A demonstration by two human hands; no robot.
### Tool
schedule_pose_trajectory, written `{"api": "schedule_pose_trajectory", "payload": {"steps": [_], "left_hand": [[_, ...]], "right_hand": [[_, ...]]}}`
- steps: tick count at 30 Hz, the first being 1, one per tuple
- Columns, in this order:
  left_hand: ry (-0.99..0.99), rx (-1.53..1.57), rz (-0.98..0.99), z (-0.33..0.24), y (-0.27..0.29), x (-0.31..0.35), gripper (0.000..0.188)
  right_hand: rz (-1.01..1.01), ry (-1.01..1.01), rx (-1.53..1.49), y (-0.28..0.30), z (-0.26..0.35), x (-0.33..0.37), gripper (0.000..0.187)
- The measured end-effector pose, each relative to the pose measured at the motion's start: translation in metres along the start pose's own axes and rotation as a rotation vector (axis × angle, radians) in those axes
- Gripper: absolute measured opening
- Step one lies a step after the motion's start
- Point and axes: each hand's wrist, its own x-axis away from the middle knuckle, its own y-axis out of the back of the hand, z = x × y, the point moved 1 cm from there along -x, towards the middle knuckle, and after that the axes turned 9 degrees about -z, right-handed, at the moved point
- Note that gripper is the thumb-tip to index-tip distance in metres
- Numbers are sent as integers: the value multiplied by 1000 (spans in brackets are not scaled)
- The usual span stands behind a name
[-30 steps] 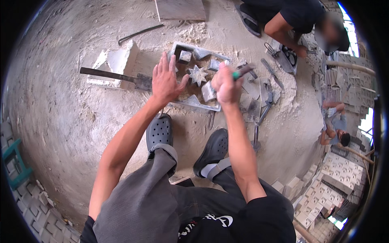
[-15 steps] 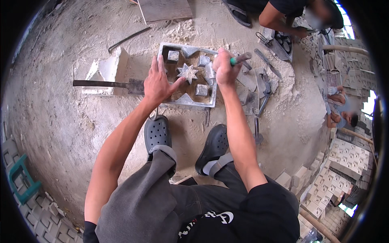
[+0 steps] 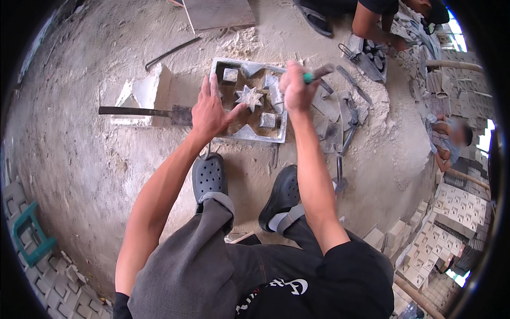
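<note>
Left hand (image 3: 210, 116) fingers splayed wide, gripping nothing, over the star mold (image 3: 265, 139); right hand (image 3: 297, 93) fingers curled round a green-banded handle (image 3: 322, 72). Mold's between them on super dusty floor (image 3: 95, 159), patterned blocks (image 3: 461, 206) way off right.

Blk short-slv tee (image 3: 334, 297) at lower ctr of frame, w/ bold white print (image 3: 287, 287) & a bit of red on the front; left slv (image 3: 121, 307) at bottom L, right slv (image 3: 355, 268) lower R of ctr, left hand (image 3: 210, 114) & right hand (image 3: 298, 91) bare. Trousers (image 3: 186, 260) dk grey, denim-look, baggy, w/ stitched seam nr bottom ctr, left leg a bit lighter than right, cuffs (image 3: 219, 200) rolled & showing paler grey. Footwear approx mid-frame: dk slate-grey clogs (image 3: 208, 175), rounded toes, lots of rnd vent holes on top, plus white sock (image 3: 274, 223) at right ankle.
</note>
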Motion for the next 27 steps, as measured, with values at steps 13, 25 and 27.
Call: {"api": "schedule_pose_trajectory", "payload": {"steps": [13,25,27], "left_hand": [[-7,26,-19,-5,-1,3,123],[33,-8,45,-9,2,4,121],[-15,9,29,-19,-5,4,122]], "right_hand": [[296,91,-6,23,3,10,45],[346,-103,-113,40,-1,10,44],[328,-40,74,59,-52,10,43]]}}
